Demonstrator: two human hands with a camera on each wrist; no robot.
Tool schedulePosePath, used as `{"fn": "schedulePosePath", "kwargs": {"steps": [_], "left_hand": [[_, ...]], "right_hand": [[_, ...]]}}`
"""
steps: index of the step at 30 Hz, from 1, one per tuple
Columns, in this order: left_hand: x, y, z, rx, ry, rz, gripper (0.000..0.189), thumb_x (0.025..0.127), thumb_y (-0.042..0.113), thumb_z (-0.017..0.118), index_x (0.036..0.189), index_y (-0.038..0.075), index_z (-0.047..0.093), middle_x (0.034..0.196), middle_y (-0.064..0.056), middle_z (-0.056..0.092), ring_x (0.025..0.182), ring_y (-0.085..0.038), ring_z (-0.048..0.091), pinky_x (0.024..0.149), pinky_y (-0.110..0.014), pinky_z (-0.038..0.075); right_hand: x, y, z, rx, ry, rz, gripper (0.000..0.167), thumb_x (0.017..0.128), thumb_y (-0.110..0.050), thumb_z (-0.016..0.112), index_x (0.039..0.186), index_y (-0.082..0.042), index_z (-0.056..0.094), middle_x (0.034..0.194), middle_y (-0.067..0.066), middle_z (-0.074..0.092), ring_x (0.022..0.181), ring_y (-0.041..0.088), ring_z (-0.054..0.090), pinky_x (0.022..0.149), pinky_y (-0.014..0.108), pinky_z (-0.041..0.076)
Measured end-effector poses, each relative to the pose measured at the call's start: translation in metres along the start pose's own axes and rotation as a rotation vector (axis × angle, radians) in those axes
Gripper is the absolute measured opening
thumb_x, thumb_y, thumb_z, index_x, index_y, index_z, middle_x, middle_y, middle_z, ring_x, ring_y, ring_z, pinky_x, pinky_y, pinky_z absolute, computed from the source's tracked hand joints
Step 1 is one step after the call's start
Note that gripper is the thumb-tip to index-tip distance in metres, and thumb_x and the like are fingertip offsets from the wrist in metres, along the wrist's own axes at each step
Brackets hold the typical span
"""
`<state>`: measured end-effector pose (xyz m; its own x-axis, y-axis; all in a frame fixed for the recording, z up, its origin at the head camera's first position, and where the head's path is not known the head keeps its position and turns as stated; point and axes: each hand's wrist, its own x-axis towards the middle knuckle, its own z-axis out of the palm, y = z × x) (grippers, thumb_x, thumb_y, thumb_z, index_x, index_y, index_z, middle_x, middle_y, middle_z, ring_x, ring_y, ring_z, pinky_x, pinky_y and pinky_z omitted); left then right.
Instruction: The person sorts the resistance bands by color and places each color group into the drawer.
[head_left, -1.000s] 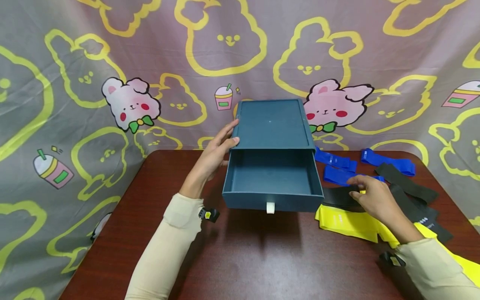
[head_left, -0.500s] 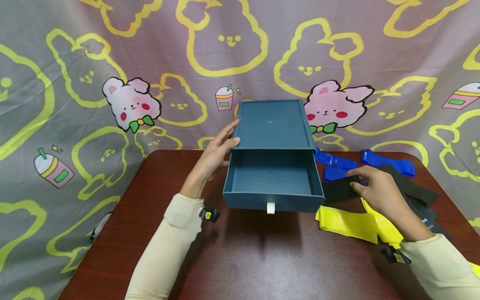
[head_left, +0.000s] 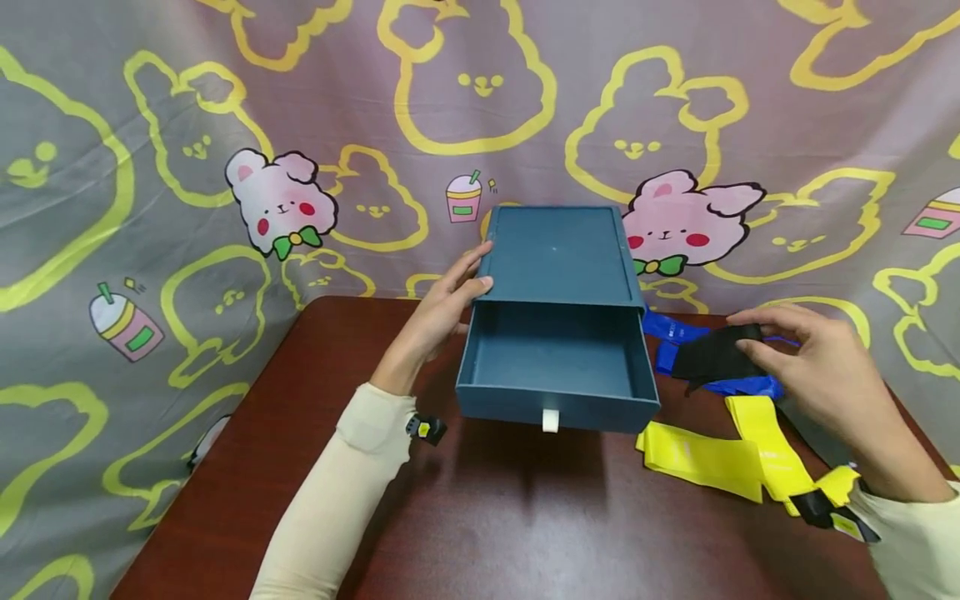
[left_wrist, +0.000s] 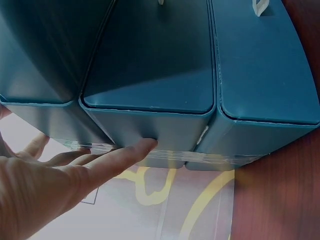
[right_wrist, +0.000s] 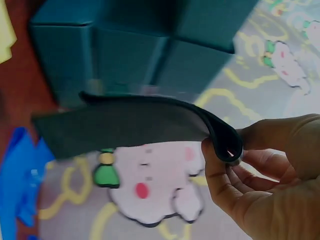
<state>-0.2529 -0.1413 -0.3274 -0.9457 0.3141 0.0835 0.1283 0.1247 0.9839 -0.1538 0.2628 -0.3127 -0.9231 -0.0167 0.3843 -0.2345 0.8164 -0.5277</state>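
Above the right side of the table [head_left: 600, 542], a black band [head_left: 716, 357] is hanging from the right hand [head_left: 832, 367], with the blue bands [head_left: 742, 387] lying just below and behind it. Compared with a second ago, the band is no longer lying on the tabletop beside the pulled-out drawer [head_left: 517, 403]; it is now rising clear, so the hand alone is bearing its weight, and the picking-up is looking complete, as I judge it. The thumb and fingers are pinching one end of the band, where the right wrist view is showing it curling into a narrow loop. From that grip its long axis is running sideways, across the front of the cabinet [head_left: 555, 254] rather than toward the person, and the free end is pointing left, toward the drawer, while drooping a little. The left hand [head_left: 435, 321] is holding nothing: its fingers are spreading wide against the cabinet's left side, touching it and seemingly steadying it. Nearer the person, the yellow bands [head_left: 701, 454] are lying apart from the lifted one, to the right of the drawer's front.
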Motion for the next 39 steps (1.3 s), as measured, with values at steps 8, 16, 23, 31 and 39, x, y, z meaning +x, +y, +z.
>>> {"fn": "schedulePosePath", "kwargs": {"steps": [8, 16, 23, 31, 39], "left_hand": [[0.001, -0.001, 0.001, 0.023, 0.008, -0.006, 0.057, 0.107, 0.037, 0.056, 0.159, 0.049, 0.036, 0.175, 0.001, 0.02, 0.154, -0.036, 0.036, 0.102, -0.07, 0.05], [0.002, 0.0, 0.002, 0.029, 0.003, -0.006, 0.058, 0.107, 0.038, 0.056, 0.16, 0.049, 0.036, 0.175, 0.0, 0.02, 0.154, -0.036, 0.036, 0.102, -0.07, 0.05], [0.001, 0.001, 0.003, 0.017, 0.002, -0.012, 0.058, 0.107, 0.037, 0.055, 0.16, 0.049, 0.036, 0.175, 0.0, 0.02, 0.152, -0.038, 0.037, 0.103, -0.07, 0.049], [0.001, 0.001, 0.001, -0.022, -0.007, -0.004, 0.058, 0.107, 0.034, 0.055, 0.161, 0.045, 0.036, 0.175, -0.002, 0.02, 0.151, -0.043, 0.038, 0.101, -0.072, 0.049], [0.001, 0.001, 0.001, -0.029, -0.013, -0.003, 0.058, 0.107, 0.034, 0.055, 0.161, 0.045, 0.035, 0.175, -0.002, 0.02, 0.152, -0.04, 0.038, 0.101, -0.071, 0.05]], "right_hand": [[0.009, -0.031, -0.033, 0.13, 0.084, -0.002, 0.028, 0.095, -0.003, 0.074, 0.123, -0.005, 0.075, 0.102, -0.036, 0.056, 0.078, -0.025, 0.053, 0.065, -0.001, 0.043], [0.025, -0.055, -0.055, 0.3, 0.127, -0.107, 0.031, 0.095, 0.006, 0.07, 0.124, -0.002, 0.073, 0.106, -0.018, 0.065, 0.089, -0.014, 0.066, 0.07, 0.004, 0.052], [0.039, -0.067, -0.065, 0.329, 0.152, -0.197, 0.034, 0.095, 0.005, 0.07, 0.128, -0.004, 0.074, 0.114, -0.013, 0.067, 0.098, -0.012, 0.068, 0.084, 0.001, 0.048], [0.038, -0.111, -0.066, 0.32, 0.095, -0.171, 0.029, 0.095, -0.01, 0.077, 0.123, -0.016, 0.078, 0.115, 0.003, 0.07, 0.08, 0.004, 0.07, 0.056, 0.012, 0.047], [0.042, -0.151, -0.044, 0.351, -0.04, -0.272, 0.024, 0.096, -0.009, 0.075, 0.117, -0.019, 0.08, 0.118, -0.002, 0.071, 0.098, 0.009, 0.071, 0.069, 0.01, 0.054]]}}
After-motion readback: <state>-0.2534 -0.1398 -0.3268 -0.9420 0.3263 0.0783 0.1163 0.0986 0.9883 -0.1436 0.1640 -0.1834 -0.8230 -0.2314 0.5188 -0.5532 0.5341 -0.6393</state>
